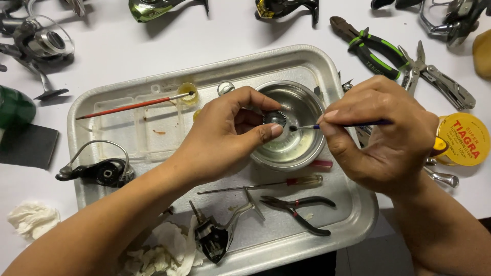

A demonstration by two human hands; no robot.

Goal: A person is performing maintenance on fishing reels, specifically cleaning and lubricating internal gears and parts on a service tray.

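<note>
I see the left hand (225, 135) pinching a small toothed gear (274, 119) between thumb and fingertips, held over the round metal bowl (307, 148). Gear face is turned toward the camera; can't tell its axis more exactly. Right hand (381, 135) has its fingers closed around a thin blue brush (348, 124), long axis near horizontal, tip pointing left and touching the gear's right edge.

The bowl sits in the right half of a metal tray (348, 214) and holds a shallow pool of clear liquid. Left of the bowl: clear plastic divided box (138, 128) with a red-handled brush (135, 105) lying across it. Below the bowl: screwdriver (266, 185), black pliers (299, 207), reel part (215, 235). Right of the tray: yellow grease tin (463, 139), green-handled cutters (368, 46). White tabletop (153, 51), fishing reels along its far edge.
</note>
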